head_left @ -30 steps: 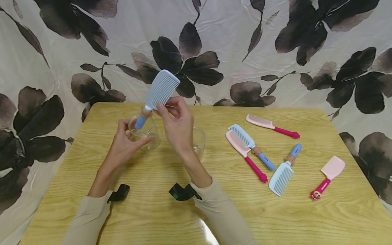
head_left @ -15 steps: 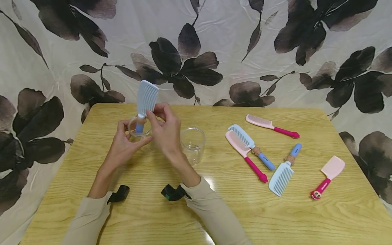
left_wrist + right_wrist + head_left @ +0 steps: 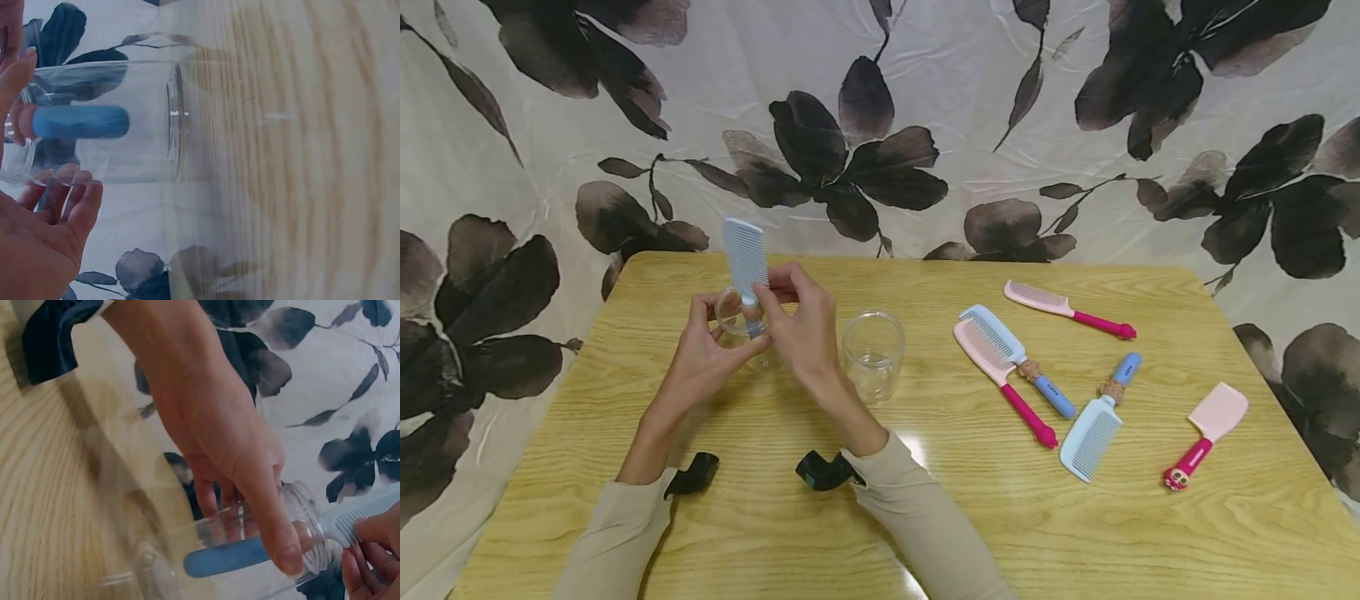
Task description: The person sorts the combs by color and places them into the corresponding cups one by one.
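Observation:
A light blue comb (image 3: 745,254) stands teeth-end up, its lower end in the mouth of a clear jar (image 3: 147,159). My right hand (image 3: 805,329) pinches the comb between thumb and fingers just above the rim. My left hand (image 3: 696,358) holds the jar around its upper part. In the left wrist view, the comb's blue handle (image 3: 81,122) shows through the wall, its end above the jar's base. The right wrist view shows the comb's teeth (image 3: 369,509) outside the mouth. I cannot tell whether the jar's base touches the table.
Right of my hands a second clear jar (image 3: 874,358) stands on the wooden table (image 3: 760,533). Farther right lie a pink comb (image 3: 1037,297), a crossed pink comb (image 3: 1018,408) and blue comb (image 3: 1048,393), another blue comb (image 3: 1092,437) and a pink paddle-shaped piece (image 3: 1217,410). Floral cloth hangs behind.
My right hand has moved left and down, bringing the blue comb from a slant to nearly upright, its handle now deeper in the jar. The left hand has stayed on the jar.

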Demonstrator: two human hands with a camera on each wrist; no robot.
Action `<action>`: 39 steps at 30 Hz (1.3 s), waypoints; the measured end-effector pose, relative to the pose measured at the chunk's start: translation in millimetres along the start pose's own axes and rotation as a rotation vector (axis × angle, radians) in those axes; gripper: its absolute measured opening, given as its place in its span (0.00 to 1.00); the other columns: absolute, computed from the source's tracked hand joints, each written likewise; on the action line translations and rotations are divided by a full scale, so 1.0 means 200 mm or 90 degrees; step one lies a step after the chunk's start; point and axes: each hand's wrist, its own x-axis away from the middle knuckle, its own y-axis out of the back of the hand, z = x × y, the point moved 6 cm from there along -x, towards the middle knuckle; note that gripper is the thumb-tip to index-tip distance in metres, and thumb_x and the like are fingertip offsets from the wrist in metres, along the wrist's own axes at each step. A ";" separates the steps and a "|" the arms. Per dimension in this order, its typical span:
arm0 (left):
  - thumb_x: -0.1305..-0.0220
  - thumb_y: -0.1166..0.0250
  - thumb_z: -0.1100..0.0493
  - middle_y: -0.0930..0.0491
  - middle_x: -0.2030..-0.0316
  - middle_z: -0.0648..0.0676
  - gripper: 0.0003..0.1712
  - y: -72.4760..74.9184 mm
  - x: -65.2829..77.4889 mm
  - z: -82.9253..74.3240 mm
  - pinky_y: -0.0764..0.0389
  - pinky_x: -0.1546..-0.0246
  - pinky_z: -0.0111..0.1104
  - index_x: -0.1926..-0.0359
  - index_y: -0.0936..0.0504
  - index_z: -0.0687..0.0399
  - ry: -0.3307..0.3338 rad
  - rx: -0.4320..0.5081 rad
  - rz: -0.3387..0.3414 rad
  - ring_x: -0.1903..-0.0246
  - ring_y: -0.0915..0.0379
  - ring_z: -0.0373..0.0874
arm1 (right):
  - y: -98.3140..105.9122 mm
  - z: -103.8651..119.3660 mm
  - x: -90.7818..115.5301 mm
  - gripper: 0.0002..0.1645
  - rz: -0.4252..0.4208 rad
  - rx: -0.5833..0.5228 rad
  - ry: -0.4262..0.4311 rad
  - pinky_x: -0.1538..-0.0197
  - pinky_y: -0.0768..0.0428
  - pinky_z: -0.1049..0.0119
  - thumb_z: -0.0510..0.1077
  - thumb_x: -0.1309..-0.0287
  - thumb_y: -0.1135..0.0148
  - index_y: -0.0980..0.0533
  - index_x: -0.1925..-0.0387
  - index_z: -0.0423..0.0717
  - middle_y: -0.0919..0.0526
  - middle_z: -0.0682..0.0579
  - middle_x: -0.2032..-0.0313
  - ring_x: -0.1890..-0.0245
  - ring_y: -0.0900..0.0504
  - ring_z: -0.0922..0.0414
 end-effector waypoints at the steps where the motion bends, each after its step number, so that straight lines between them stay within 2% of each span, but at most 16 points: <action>1: 0.39 0.24 0.59 0.40 0.37 0.67 0.44 0.00 0.00 0.00 0.40 0.30 0.63 0.36 0.45 0.69 -0.001 0.000 0.000 0.37 0.44 0.58 | 0.00 0.00 0.00 0.07 0.003 0.008 -0.003 0.55 0.18 0.74 0.35 0.34 0.33 0.19 0.56 0.36 0.12 0.44 0.60 0.64 0.17 0.61; 8: 0.39 0.23 0.55 0.40 0.38 0.66 0.44 0.00 0.00 0.00 0.41 0.30 0.63 0.38 0.44 0.68 -0.005 0.002 0.000 0.38 0.44 0.58 | -0.01 -0.04 0.00 0.09 0.019 0.032 -0.033 0.58 0.20 0.77 0.35 0.35 0.32 0.18 0.55 0.36 0.12 0.45 0.59 0.65 0.17 0.60; 17: 0.39 0.23 0.54 0.41 0.39 0.66 0.44 -0.01 0.00 0.00 0.41 0.29 0.62 0.38 0.44 0.67 0.004 0.003 0.001 0.37 0.44 0.58 | 0.00 -0.06 0.00 0.10 0.010 0.061 -0.039 0.62 0.24 0.80 0.33 0.35 0.32 0.18 0.54 0.34 0.12 0.44 0.59 0.68 0.20 0.61; 26: 0.40 0.22 0.57 0.40 0.38 0.68 0.46 0.00 0.01 -0.01 0.41 0.29 0.62 0.36 0.45 0.68 0.009 0.004 -0.004 0.37 0.43 0.58 | 0.00 -0.06 0.00 0.12 0.022 0.066 -0.044 0.58 0.21 0.80 0.33 0.34 0.35 0.20 0.50 0.34 0.13 0.43 0.55 0.65 0.17 0.57; 32: 0.40 0.23 0.57 0.40 0.37 0.67 0.45 0.00 0.01 -0.01 0.38 0.30 0.60 0.36 0.45 0.68 0.011 0.000 -0.005 0.37 0.43 0.57 | 0.02 -0.03 0.02 0.17 0.042 0.058 -0.055 0.54 0.18 0.74 0.34 0.34 0.37 0.23 0.45 0.34 0.16 0.43 0.50 0.60 0.17 0.57; 39: 0.39 0.24 0.57 0.40 0.37 0.67 0.45 0.00 0.01 -0.01 0.39 0.30 0.60 0.36 0.45 0.69 0.005 0.003 0.002 0.35 0.43 0.58 | 0.06 0.05 0.04 0.17 0.057 0.067 -0.025 0.52 0.21 0.78 0.35 0.34 0.36 0.23 0.45 0.37 0.17 0.45 0.50 0.59 0.17 0.59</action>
